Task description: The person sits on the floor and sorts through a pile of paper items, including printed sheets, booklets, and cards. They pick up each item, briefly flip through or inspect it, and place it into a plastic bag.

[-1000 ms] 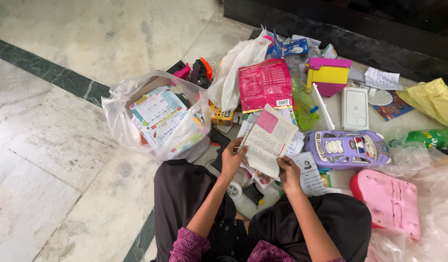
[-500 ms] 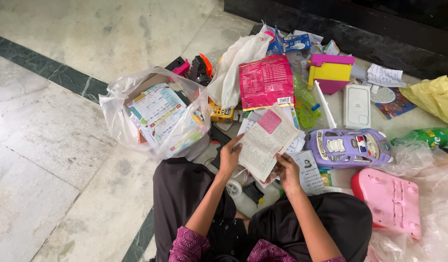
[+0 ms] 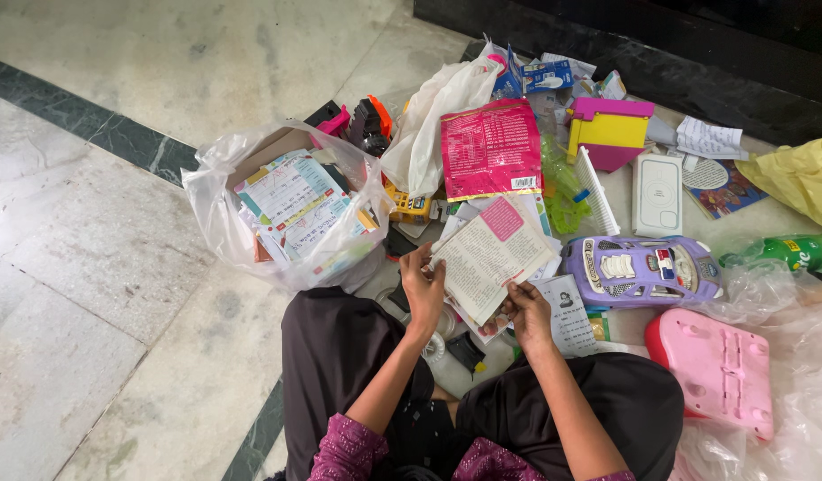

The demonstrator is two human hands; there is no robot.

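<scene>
I sit on the floor with a printed paper leaflet (image 3: 491, 258), white with a pink patch, held up between both hands. My left hand (image 3: 422, 285) pinches its left edge and my right hand (image 3: 528, 312) grips its lower right corner. Under the leaflet lie more loose papers (image 3: 567, 316). A clear plastic bag (image 3: 286, 209) stuffed with printed papers and cardboard sits just left of my left hand.
A purple toy car (image 3: 641, 270) and pink plastic piece (image 3: 714, 370) lie to the right. Beyond are a pink foil packet (image 3: 488, 150), white plastic bag (image 3: 433, 120), yellow-and-pink toy box (image 3: 607, 132), white flat device (image 3: 657, 194), green bottle (image 3: 785, 251), yellow bag (image 3: 798, 183) and a dark ledge (image 3: 660, 71).
The leaflet has tilted and swung slightly up and to the right between my hands; my left hand shifted a little along its edge. The rest of the pile is unchanged.
</scene>
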